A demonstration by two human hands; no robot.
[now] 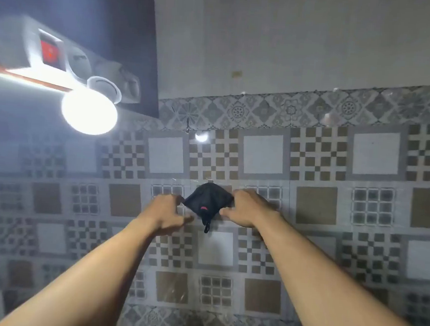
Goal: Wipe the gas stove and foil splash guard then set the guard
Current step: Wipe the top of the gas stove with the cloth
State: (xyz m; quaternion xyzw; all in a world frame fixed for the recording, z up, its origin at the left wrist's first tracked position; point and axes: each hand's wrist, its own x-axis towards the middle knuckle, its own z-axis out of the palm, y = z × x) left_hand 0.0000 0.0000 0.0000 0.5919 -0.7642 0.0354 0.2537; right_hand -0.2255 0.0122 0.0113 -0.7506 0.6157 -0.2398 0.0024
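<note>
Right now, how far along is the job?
Done: nothing visible; stove and foil guard are out of view. In hand: left hand and right hand grip the sides of a black cloth hanging at a hook on the tiled wall; taking it or returning it, I cannot tell. Left: wiping and setting the guard cannot be confirmed here.

Patterned tiled wall (319,158), glaring bulb (89,113) upper left
</note>
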